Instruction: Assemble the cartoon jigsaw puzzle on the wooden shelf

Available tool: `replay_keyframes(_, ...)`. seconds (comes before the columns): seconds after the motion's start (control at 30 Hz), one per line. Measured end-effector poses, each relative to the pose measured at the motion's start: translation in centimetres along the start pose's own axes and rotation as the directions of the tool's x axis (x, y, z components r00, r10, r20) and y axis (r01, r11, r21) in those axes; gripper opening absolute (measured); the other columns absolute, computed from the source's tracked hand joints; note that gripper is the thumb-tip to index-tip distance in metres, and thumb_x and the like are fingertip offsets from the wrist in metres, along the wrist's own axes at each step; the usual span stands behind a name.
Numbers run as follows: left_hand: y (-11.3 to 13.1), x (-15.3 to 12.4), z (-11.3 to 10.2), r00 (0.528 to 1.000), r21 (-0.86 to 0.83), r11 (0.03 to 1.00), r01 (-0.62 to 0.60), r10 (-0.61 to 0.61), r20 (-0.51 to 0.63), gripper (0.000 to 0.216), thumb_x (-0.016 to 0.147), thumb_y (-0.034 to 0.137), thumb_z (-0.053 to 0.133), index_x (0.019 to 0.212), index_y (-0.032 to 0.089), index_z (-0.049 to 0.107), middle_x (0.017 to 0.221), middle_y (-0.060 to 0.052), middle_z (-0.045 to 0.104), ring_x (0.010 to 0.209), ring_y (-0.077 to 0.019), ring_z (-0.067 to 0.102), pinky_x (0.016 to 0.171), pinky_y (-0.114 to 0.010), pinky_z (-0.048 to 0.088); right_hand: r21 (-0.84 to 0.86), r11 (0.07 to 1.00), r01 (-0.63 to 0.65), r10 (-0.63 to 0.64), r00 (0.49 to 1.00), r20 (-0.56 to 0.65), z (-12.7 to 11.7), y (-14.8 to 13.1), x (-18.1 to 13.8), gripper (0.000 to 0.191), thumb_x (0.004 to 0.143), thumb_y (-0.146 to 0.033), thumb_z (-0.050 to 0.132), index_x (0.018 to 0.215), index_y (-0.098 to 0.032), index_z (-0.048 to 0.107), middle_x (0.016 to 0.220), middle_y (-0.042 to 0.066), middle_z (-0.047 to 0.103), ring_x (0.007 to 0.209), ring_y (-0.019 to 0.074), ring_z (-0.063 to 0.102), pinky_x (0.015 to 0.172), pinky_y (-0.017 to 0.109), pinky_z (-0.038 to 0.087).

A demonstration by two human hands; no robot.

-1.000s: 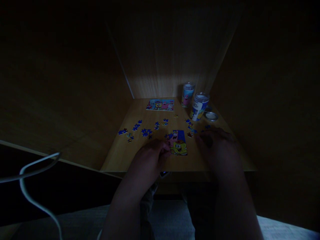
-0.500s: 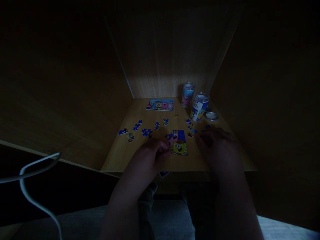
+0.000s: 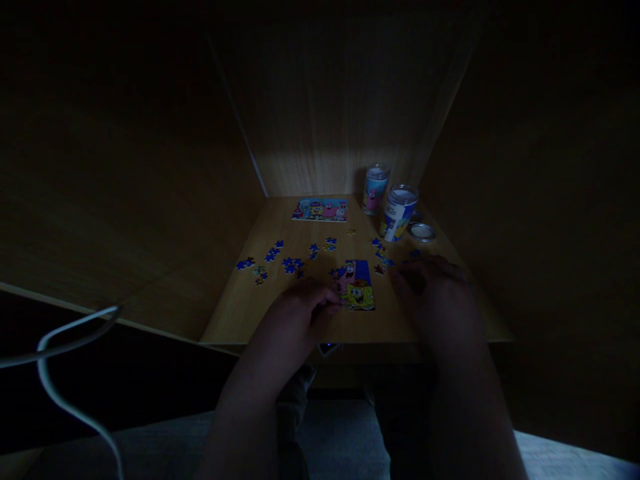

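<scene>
A partly joined jigsaw puzzle (image 3: 361, 287), with pink and yellow cartoon figures on blue, lies near the table's front edge. At its lower left edge, the fingertips of my left hand (image 3: 311, 305) are closed on a small jigsaw piece, mostly covered by the fingers. To the right of the puzzle and apart from it, my right hand (image 3: 440, 293) rests with thumb and fingers curled together. Whatever those fingers hold, if anything, is hidden in the dim light. Several loose blue jigsaw pieces (image 3: 292, 265) are scattered beyond my left hand, and more blue pieces (image 3: 382, 253) lie beyond the puzzle.
A finished picture panel (image 3: 320, 209) lies at the back of the wooden table (image 3: 235, 320). Two clear-topped canisters (image 3: 399, 215) stand at the back right, beside a round metal lid (image 3: 423, 232). Wooden walls enclose both sides and the back. A white cable (image 3: 60, 397) hangs at left.
My left fingers have shifted very slightly at the puzzle's lower left edge. My right hand, the puzzle and the loose pieces look the same.
</scene>
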State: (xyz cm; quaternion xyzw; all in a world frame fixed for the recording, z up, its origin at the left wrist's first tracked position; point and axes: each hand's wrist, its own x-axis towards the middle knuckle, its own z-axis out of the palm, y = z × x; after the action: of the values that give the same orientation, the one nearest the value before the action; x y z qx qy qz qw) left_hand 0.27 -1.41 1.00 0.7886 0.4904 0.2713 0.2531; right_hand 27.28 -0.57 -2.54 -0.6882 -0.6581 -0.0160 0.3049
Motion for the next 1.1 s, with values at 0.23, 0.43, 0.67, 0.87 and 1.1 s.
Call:
replay_keyframes(0.23, 0.1, -0.1, -0.4, 0.998, 0.006, 0.998, 0.068, -0.067, -0.014, 0.012, 0.103, 0.017, 0.071, 0.105, 0.026, 0.078, 0.102, -0.001, 0.081, 0.092, -0.0194, 0.077, 0.083, -0.033, 0.058, 0.004, 1.0, -0.025, 0.025, 1.0, 0.005, -0.3, -0.4, -0.1, 0.026, 0.102, -0.047, 0.071, 0.104, -0.024, 0.082, 0.126, 0.014, 0.079, 0.12, 0.0365, 0.07, 0.107, 0.057, 0.056)
replay_keyframes(0.43, 0.2, 0.1, 0.5, 0.999, 0.047, 0.999, 0.023, -0.021, -0.037, 0.018, 0.094, 0.015, 0.085, 0.107, 0.026, 0.078, 0.107, -0.002, 0.081, 0.096, -0.021, 0.078, 0.088, -0.035, 0.061, 0.007, 1.0, -0.022, 0.022, 1.0, -0.006, 0.0, -0.3, -0.1, 0.025, 0.101, -0.047, 0.072, 0.101, -0.024, 0.081, 0.124, 0.013, 0.079, 0.118, 0.036, 0.07, 0.106, 0.056, 0.055)
replay_keyframes(0.67, -0.1, 0.3, 0.8, 0.997, 0.085, 0.995, -0.054, 0.059, -0.055, 0.017, 0.096, 0.012, 0.081, 0.104, 0.026, 0.078, 0.109, -0.003, 0.081, 0.104, -0.0233, 0.078, 0.094, -0.039, 0.062, 0.12, 0.988, 0.101, -0.09, 0.991, -0.094, -0.3, -0.4, -0.2, 0.018, 0.1, -0.039, 0.074, 0.108, -0.025, 0.08, 0.124, 0.013, 0.077, 0.123, 0.0344, 0.068, 0.111, 0.056, 0.053)
replay_keyframes(0.87, -0.2, 0.4, 0.7, 0.991, 0.09, 0.988, -0.125, 0.129, -0.038, 0.017, 0.096, 0.01, 0.081, 0.106, 0.024, 0.078, 0.111, -0.003, 0.082, 0.107, -0.0238, 0.078, 0.097, -0.042, 0.063, 0.29, 0.886, 0.362, -0.358, 0.931, -0.066, -0.2, -3.2, -0.6, 0.03, 0.1, -0.013, 0.064, 0.115, -0.031, 0.082, 0.137, 0.008, 0.073, 0.134, 0.0305, 0.063, 0.114, 0.054, 0.054)
replay_keyframes(1.1, 0.0, 0.6, 1.0, 0.989, 0.139, 0.979, -0.148, 0.15, -0.005, 0.01, 0.104, 0.016, 0.074, 0.11, 0.023, 0.077, 0.115, -0.006, 0.082, 0.109, -0.0256, 0.078, 0.099, -0.044, 0.064, 0.301, 0.875, 0.379, -0.411, 0.91, 0.05, 0.4, -3.6, -0.6, 0.034, 0.096, -0.009, 0.067, 0.112, -0.033, 0.084, 0.142, 0.006, 0.073, 0.135, 0.0317, 0.063, 0.115, 0.059, 0.053)
